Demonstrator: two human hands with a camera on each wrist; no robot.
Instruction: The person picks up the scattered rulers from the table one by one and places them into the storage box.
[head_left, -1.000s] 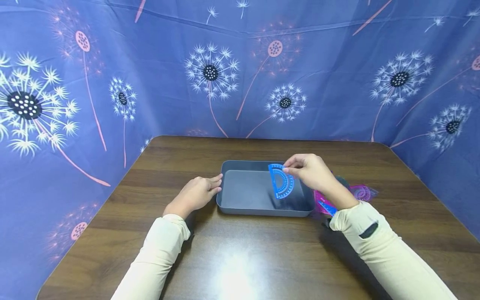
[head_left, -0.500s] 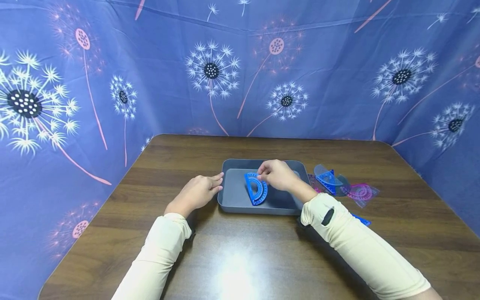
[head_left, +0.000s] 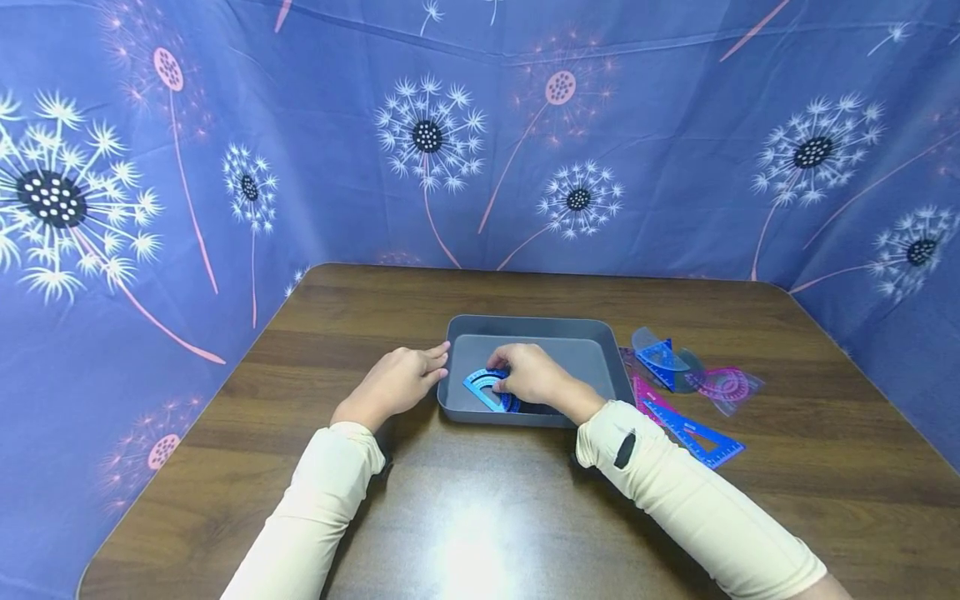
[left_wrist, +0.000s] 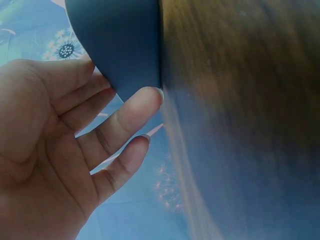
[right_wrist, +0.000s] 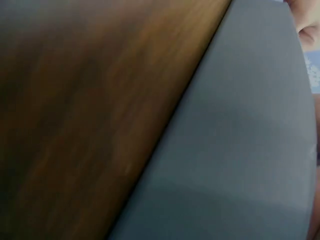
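Observation:
In the head view a grey rectangular tray [head_left: 577, 354] rests on the table. My right hand [head_left: 536, 377] reaches down inside its left part and pinches a blue half-round protractor [head_left: 478, 383] low over the tray floor. Light glints off the protractor's left part, and the fingers cover some of it. My left hand [head_left: 396, 385] touches the tray's left end with its fingertips, fingers fairly straight. The left wrist view shows those fingers [left_wrist: 135, 110] against the tray's outer wall [left_wrist: 120, 45]. In the right wrist view the tray's side wall [right_wrist: 250, 125] hides most of the right hand.
Right of the tray lies a loose pile on the wooden table [head_left: 480, 492]: a blue set square [head_left: 697, 433], a pink set square [head_left: 648, 393], a pink protractor [head_left: 723, 383] and clear greyish pieces [head_left: 652, 342]. A blue flowered cloth [head_left: 480, 167] hangs behind.
My right hand has carried the protractor leftward and down, from above the tray's right half to low inside its left part. The left hand has stayed at the tray's left end.

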